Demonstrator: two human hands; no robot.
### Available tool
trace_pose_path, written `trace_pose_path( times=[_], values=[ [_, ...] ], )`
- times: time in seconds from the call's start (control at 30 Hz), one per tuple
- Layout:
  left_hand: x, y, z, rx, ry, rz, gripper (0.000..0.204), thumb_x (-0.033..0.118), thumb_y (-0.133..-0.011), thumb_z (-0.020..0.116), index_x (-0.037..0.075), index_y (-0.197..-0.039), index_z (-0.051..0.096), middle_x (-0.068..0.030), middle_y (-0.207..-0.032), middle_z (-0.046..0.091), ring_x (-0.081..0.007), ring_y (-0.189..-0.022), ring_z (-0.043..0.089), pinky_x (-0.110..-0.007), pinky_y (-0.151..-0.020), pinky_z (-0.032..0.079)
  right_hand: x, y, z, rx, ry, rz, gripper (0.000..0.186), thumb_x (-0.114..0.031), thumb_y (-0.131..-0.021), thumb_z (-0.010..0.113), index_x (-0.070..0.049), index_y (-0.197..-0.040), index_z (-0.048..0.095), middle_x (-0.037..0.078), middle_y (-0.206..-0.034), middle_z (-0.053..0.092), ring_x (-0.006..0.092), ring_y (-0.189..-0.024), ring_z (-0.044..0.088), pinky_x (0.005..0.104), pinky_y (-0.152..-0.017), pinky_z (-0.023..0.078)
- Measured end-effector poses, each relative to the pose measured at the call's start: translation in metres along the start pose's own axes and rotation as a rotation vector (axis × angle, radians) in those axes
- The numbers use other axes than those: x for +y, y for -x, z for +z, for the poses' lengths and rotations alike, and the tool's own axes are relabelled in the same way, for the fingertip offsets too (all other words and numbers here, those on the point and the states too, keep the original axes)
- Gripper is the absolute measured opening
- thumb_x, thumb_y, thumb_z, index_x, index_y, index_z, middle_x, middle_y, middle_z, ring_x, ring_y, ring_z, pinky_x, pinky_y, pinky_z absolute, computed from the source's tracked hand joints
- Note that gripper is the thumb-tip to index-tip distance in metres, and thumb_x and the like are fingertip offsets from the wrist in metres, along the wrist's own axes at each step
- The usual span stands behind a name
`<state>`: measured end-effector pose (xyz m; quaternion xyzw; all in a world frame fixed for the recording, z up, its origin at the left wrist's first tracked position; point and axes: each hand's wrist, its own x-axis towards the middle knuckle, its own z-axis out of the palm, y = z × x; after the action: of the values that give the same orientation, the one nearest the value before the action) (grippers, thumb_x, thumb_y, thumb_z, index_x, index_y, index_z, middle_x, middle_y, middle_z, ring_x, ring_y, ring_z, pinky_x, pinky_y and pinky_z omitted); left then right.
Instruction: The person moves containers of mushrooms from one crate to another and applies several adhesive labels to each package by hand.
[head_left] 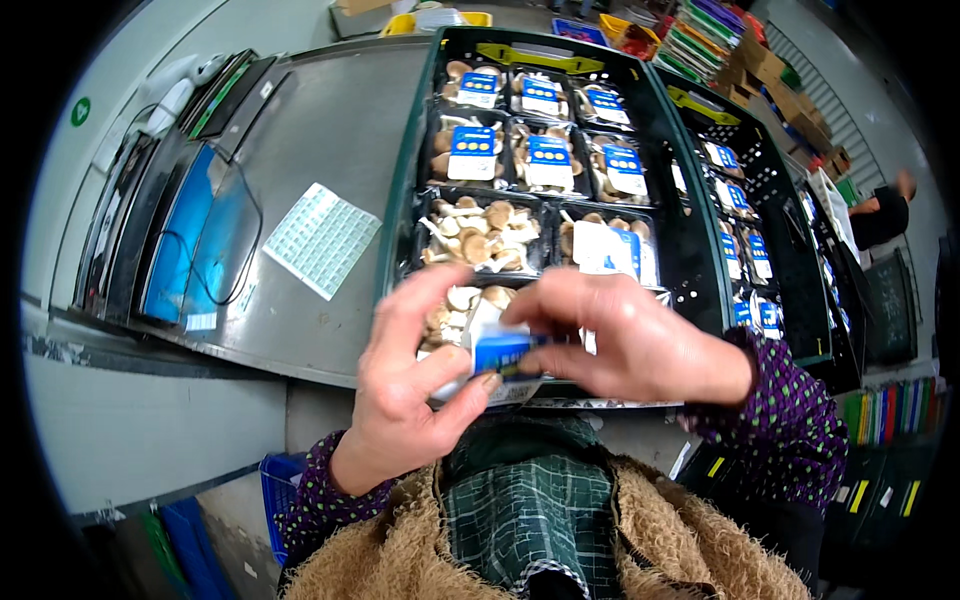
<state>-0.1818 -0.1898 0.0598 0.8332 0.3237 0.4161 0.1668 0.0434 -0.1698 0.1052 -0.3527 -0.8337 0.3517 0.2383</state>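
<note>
Between my two hands, above the near end of a dark green crate (pixel 403 190), is a small stack of blue-and-white labels (pixel 503 356), partly blurred. My left hand (pixel 410 385) grips the stack from the left with thumb and fingers. My right hand (pixel 625 335) closes on its right side, thumb and forefinger pinching a label. Rows of black trays of mushrooms fill much of the crate. Beyond my fingers sits a tray of mushrooms (pixel 485 235) with no label on top. To its right, loose labels (pixel 605 248) lie over another tray. My hands partly cover the nearest tray.
Left of the crate, a sheet of small stickers (pixel 322 240) lies on the metal table (pixel 320 120). Flat panels and a cable (pixel 258 220) stand at the table's left edge. A second crate (pixel 735 135) with labelled trays adjoins on the right. Another person (pixel 880 215) is at far right.
</note>
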Motion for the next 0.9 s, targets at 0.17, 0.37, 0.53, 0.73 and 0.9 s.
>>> trace_pose_path(
  times=[0.17, 0.37, 0.53, 0.73, 0.9],
  values=[
    [0.012, 0.03, -0.004, -0.048, 0.246, -0.116, 0.022, -0.006, -0.069, 0.071, 0.0, -0.088, 0.064, -0.013, -0.096, 0.063, -0.0294, -0.078, 0.064, -0.034, -0.066, 0.051, -0.026, -0.007, 0.004, -0.213, 0.098, -0.089, 0.023, -0.007, -0.073, 0.072, 0.0, -0.09, 0.059, 0.019, -0.081, 0.059, 0.0403, -0.078, 0.061, 0.0472, -0.065, 0.048],
    [0.021, 0.038, -0.012, -0.025, 0.176, -0.128, 0.021, -0.006, -0.069, 0.071, 0.0, -0.087, 0.062, -0.0116, -0.085, 0.062, -0.0295, -0.074, 0.062, -0.034, -0.062, 0.049, -0.045, -0.026, 0.003, -0.317, 0.195, -0.205, 0.022, -0.011, -0.075, 0.073, -0.002, -0.085, 0.056, 0.013, -0.072, 0.059, 0.0373, -0.065, 0.061, 0.0439, -0.057, 0.048],
    [0.028, 0.065, -0.002, 0.045, 0.374, -0.451, 0.017, 0.003, -0.076, 0.077, -0.001, -0.081, 0.062, -0.0112, -0.071, 0.061, -0.0232, -0.059, 0.061, -0.033, -0.054, 0.047, -0.054, -0.03, 0.01, -0.362, 0.455, -0.332, 0.018, -0.009, -0.075, 0.069, -0.002, -0.08, 0.054, 0.01, -0.066, 0.055, 0.0308, -0.058, 0.06, 0.0402, -0.049, 0.047],
    [0.004, 0.168, -0.044, 0.253, 0.12, -1.031, 0.009, 0.004, -0.086, 0.068, -0.001, -0.093, 0.069, -0.0071, -0.081, 0.069, -0.0118, -0.068, 0.065, -0.025, -0.061, 0.052, 0.002, -0.067, -0.045, -0.028, 0.196, -0.025, 0.008, -0.004, -0.081, 0.07, -0.001, -0.087, 0.068, 0.004, -0.072, 0.068, 0.0108, -0.057, 0.062, 0.0257, -0.051, 0.05],
    [-0.011, 0.157, -0.088, 0.563, 0.258, -0.874, 0.014, 0.005, -0.093, 0.062, -0.004, -0.102, 0.066, -0.0059, -0.089, 0.069, -0.011, -0.078, 0.063, -0.026, -0.072, 0.051, 0.105, -0.05, -0.015, 0.319, -0.404, 0.713, 0.019, -0.014, -0.084, 0.077, -0.002, -0.08, 0.063, 0.006, -0.066, 0.066, 0.0099, -0.049, 0.062, 0.0204, -0.04, 0.048]
  ],
)
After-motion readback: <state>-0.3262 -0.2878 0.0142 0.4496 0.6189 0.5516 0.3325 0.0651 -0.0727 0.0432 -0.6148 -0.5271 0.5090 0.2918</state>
